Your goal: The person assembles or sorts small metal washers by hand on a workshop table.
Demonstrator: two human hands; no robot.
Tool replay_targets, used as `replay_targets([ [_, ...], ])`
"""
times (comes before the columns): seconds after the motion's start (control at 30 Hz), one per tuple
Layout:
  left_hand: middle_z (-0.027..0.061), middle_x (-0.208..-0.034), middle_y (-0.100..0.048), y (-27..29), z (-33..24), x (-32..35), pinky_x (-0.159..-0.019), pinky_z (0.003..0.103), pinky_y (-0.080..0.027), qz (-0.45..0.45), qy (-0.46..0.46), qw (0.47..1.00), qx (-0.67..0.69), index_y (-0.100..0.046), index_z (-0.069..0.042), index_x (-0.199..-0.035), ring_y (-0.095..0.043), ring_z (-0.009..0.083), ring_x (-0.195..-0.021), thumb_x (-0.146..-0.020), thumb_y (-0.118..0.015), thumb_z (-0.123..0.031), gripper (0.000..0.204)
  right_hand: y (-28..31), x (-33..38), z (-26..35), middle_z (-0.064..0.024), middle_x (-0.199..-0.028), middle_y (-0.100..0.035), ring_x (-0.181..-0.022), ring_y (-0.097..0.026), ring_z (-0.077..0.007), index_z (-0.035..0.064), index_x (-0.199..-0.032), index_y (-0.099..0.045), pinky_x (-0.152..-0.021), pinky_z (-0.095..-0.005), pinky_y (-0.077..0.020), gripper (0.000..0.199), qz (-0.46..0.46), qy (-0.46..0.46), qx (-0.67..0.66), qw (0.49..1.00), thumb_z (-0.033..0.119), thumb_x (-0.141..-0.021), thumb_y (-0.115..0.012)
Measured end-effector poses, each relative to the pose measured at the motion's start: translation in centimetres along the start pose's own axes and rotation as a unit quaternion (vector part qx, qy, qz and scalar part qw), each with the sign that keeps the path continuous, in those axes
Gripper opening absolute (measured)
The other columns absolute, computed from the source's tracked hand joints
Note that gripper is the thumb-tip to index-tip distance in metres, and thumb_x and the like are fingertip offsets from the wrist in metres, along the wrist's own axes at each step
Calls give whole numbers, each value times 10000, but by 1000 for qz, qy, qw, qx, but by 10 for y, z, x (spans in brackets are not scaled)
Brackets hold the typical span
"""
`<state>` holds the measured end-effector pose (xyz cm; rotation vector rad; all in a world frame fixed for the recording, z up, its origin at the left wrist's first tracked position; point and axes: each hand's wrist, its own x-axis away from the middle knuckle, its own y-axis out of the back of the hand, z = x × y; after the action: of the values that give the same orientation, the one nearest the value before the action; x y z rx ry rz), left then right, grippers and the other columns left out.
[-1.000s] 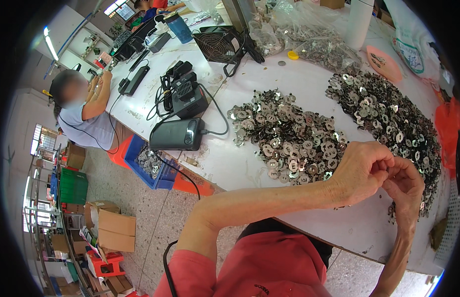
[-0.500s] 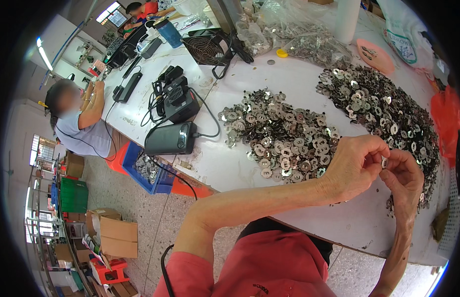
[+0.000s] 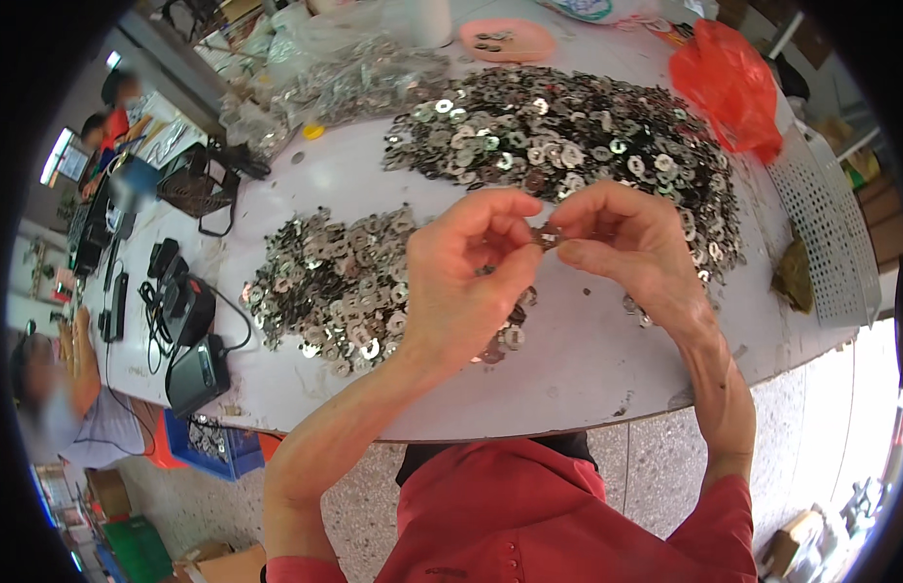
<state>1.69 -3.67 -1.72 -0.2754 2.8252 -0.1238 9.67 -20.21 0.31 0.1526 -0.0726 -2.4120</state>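
My left hand and my right hand meet above the white table, fingertips pinched on a small metal disc between them. The disc looks like the flat, ring-shaped pieces in the piles, though my fingers cover much of it. Beneath and left of my left hand spreads a smaller pile of metal discs, partly hidden by that hand. A larger, darker pile of metal discs lies beyond both hands and runs down the right side behind my right hand.
Clear plastic bags of metal pieces lie at the back, near a pink tray. A red plastic bag and a white perforated basket stand right. Black power adapters and cables occupy the left; a person sits beyond.
The view has swung to the right, so the piles and both hands appear farther left. My hands still pinch together, now with a metal disc showing between the fingertips.
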Motion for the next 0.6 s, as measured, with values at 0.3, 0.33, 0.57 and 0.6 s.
replay_targets([
  [0.3, 27, -804, -607, -4, 5, 1, -684, 227, -519, -2, -84, 992, -98, -610, 13, -1078, -598, 76, -722, -784, -581, 120, 314, 1, 5, 0, -37, -825, -648, -748, -602, -84, -2, -943, -631, -685, -235, -503, 153, 13, -42, -62, 997, 35, -797, -659],
  [0.33, 28, -794, -608, -4, 6, 0, -675, 230, -517, -6, -93, 990, -110, -614, 7, -1071, -602, 80, -710, -778, -588, 118, 315, 1, 5, -1, -39, -818, -653, -737, -604, -86, -2, -942, -631, -678, -235, -504, 153, 15, -42, -58, 997, 51, -803, -665],
  [0.57, 68, -738, -600, 5, 10, -1, -581, 256, -492, -7, -223, 940, -258, -630, -11, -1012, -609, 149, -628, -724, -617, 100, 309, -3, 1, -1, -50, -802, -637, -729, -607, -114, -5, -920, -632, -666, -249, -506, 119, 10, -53, -67, 996, 47, -823, -676],
  [0.6, 79, -737, -598, 6, 7, -2, -558, 271, -484, -7, -256, 926, -278, -628, -11, -1005, -604, 173, -620, -715, -614, 103, 311, -4, 1, -1, -54, -783, -641, -710, -605, -107, -10, -897, -635, -645, -244, -499, 100, -4, -45, -63, 997, 52, -825, -667],
])
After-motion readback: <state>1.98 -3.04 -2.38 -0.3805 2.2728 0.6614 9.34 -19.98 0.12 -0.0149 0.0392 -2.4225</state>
